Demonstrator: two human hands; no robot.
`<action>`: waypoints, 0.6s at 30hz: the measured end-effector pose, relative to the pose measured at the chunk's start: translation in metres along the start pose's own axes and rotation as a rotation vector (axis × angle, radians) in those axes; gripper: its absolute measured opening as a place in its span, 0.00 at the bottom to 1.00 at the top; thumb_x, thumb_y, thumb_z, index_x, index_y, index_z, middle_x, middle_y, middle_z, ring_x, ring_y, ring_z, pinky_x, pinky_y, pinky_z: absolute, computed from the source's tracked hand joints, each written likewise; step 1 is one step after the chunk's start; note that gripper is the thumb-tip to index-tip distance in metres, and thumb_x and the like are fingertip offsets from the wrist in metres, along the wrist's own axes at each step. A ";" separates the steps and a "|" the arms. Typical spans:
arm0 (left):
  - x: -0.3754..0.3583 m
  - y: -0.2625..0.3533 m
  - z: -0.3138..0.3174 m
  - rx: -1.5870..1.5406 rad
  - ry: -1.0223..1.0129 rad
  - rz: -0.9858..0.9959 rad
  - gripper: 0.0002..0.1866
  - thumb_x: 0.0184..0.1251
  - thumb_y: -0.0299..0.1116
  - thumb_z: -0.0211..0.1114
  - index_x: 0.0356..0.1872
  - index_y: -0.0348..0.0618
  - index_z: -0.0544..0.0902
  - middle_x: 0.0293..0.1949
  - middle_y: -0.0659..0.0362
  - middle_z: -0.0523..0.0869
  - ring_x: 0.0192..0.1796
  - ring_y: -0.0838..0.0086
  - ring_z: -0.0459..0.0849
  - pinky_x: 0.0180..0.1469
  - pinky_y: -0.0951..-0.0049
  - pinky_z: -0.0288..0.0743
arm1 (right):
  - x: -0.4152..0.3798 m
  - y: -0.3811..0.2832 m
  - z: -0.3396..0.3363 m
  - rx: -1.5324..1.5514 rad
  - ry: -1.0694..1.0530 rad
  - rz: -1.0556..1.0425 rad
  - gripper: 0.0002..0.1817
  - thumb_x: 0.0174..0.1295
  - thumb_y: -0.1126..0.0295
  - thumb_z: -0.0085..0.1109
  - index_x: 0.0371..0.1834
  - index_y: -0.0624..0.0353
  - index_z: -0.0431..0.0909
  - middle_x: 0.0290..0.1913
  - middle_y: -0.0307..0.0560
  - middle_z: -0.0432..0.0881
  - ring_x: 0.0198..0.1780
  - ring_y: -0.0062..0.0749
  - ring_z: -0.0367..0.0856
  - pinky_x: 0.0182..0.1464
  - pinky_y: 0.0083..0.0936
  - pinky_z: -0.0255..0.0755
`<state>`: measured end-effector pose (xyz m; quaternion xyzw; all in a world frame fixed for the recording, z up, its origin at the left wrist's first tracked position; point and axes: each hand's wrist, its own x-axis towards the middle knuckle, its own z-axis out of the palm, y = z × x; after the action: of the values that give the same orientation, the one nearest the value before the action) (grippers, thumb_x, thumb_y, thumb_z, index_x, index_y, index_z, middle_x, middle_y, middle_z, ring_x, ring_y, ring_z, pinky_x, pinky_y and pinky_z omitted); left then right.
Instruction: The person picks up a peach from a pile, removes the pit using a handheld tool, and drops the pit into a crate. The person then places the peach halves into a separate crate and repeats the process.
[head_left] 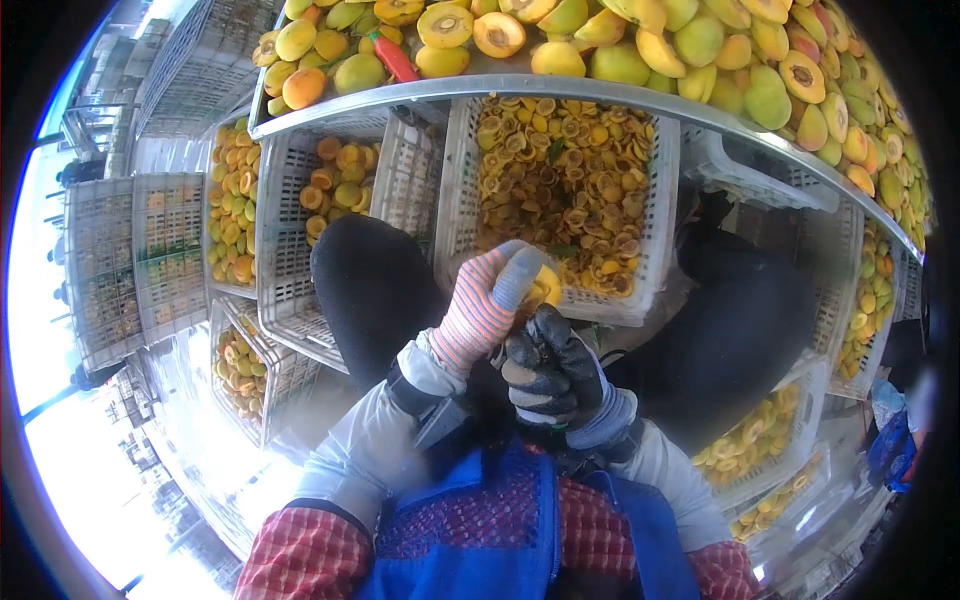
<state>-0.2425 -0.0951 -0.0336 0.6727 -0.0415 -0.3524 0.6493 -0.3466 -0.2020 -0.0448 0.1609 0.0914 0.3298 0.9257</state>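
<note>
In a striped glove with grey fingertips, my left hand [483,305] is closed round a yellow fruit piece [543,288], which shows between the thumb and fingers. Just to its right, my right hand [552,368], in a dark coated glove, has its fingers curled close against the fruit. What those fingers grip is too hidden to make out. Both hands are held together over my lap. Beyond them, a white crate [457,200] holds many hollowed fruit pieces and thin cut slices [565,175].
A metal-edged table [420,90] heaped with halved and whole fruit crosses the top, with a red-handled object [396,58] on it. Fruit crates [290,290] stand at left and right. My knees flank the middle crate. Part of another person [893,450] shows at far right.
</note>
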 end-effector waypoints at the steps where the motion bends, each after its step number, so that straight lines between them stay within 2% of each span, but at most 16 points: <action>1: -0.001 -0.002 0.002 -0.080 -0.006 -0.054 0.18 0.71 0.46 0.54 0.39 0.38 0.80 0.31 0.63 0.83 0.33 0.84 0.77 0.37 0.80 0.71 | 0.000 0.000 -0.001 0.001 -0.008 0.007 0.25 0.69 0.41 0.36 0.34 0.51 0.70 0.16 0.32 0.60 0.11 0.16 0.54 0.11 0.15 0.50; 3: -0.001 -0.006 0.003 -0.068 0.017 -0.073 0.18 0.71 0.46 0.54 0.39 0.38 0.80 0.31 0.62 0.83 0.33 0.84 0.76 0.37 0.81 0.71 | -0.001 -0.001 -0.006 0.004 -0.020 0.024 0.25 0.69 0.41 0.36 0.35 0.51 0.70 0.16 0.32 0.60 0.11 0.16 0.54 0.11 0.14 0.50; 5: -0.003 -0.006 0.003 0.035 0.067 -0.055 0.19 0.71 0.46 0.54 0.39 0.38 0.80 0.31 0.62 0.83 0.33 0.84 0.76 0.37 0.80 0.71 | -0.004 -0.002 0.000 -0.236 0.133 -0.016 0.25 0.69 0.41 0.36 0.36 0.52 0.71 0.16 0.32 0.60 0.11 0.15 0.55 0.12 0.14 0.51; 6: -0.003 -0.004 -0.001 0.174 0.043 0.020 0.19 0.71 0.46 0.54 0.39 0.38 0.80 0.31 0.62 0.83 0.33 0.83 0.77 0.37 0.80 0.71 | -0.005 -0.003 0.003 -0.357 0.210 -0.039 0.25 0.69 0.42 0.36 0.36 0.52 0.71 0.16 0.32 0.60 0.11 0.15 0.55 0.12 0.14 0.51; 8: -0.001 0.002 -0.012 0.451 -0.008 0.178 0.19 0.71 0.47 0.54 0.39 0.38 0.80 0.31 0.62 0.83 0.33 0.83 0.77 0.38 0.80 0.71 | -0.004 -0.004 0.009 -0.339 0.209 -0.005 0.26 0.69 0.42 0.36 0.36 0.53 0.71 0.16 0.32 0.60 0.11 0.15 0.55 0.12 0.14 0.52; 9: -0.002 0.003 -0.012 0.355 -0.037 0.120 0.19 0.70 0.47 0.54 0.39 0.38 0.80 0.31 0.62 0.83 0.33 0.83 0.77 0.38 0.80 0.71 | -0.003 -0.002 0.010 -0.325 0.209 0.012 0.26 0.69 0.42 0.36 0.37 0.53 0.71 0.16 0.32 0.61 0.11 0.15 0.56 0.12 0.14 0.53; 11: -0.002 0.007 -0.011 0.164 -0.088 0.009 0.20 0.70 0.47 0.56 0.39 0.38 0.81 0.31 0.61 0.83 0.33 0.82 0.78 0.38 0.79 0.72 | -0.002 0.002 0.007 -0.006 0.052 0.065 0.26 0.69 0.41 0.36 0.36 0.54 0.70 0.16 0.32 0.62 0.11 0.15 0.57 0.12 0.14 0.53; 12: -0.004 -0.001 -0.004 -0.109 -0.071 -0.038 0.21 0.69 0.49 0.56 0.40 0.38 0.81 0.31 0.61 0.83 0.33 0.80 0.79 0.39 0.78 0.72 | -0.001 0.003 0.004 0.149 -0.027 0.092 0.26 0.69 0.41 0.36 0.36 0.55 0.69 0.16 0.33 0.62 0.11 0.15 0.57 0.12 0.14 0.53; 15: -0.010 0.001 0.005 -0.223 -0.028 -0.076 0.22 0.69 0.51 0.55 0.39 0.38 0.81 0.31 0.60 0.84 0.33 0.79 0.79 0.39 0.78 0.73 | 0.001 0.006 -0.011 0.128 -0.186 0.051 0.26 0.69 0.42 0.38 0.36 0.55 0.69 0.16 0.33 0.62 0.11 0.15 0.58 0.11 0.15 0.54; 18: -0.011 0.006 0.011 -0.236 0.001 -0.079 0.24 0.68 0.52 0.55 0.37 0.38 0.81 0.30 0.60 0.83 0.33 0.78 0.80 0.38 0.78 0.73 | 0.002 0.003 -0.014 0.087 -0.229 0.024 0.26 0.69 0.42 0.38 0.38 0.55 0.70 0.16 0.33 0.62 0.11 0.15 0.59 0.11 0.15 0.56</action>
<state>-0.2540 -0.0998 -0.0226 0.5929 0.0268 -0.3798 0.7096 -0.3514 -0.1951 -0.0571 0.2387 -0.0025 0.3161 0.9182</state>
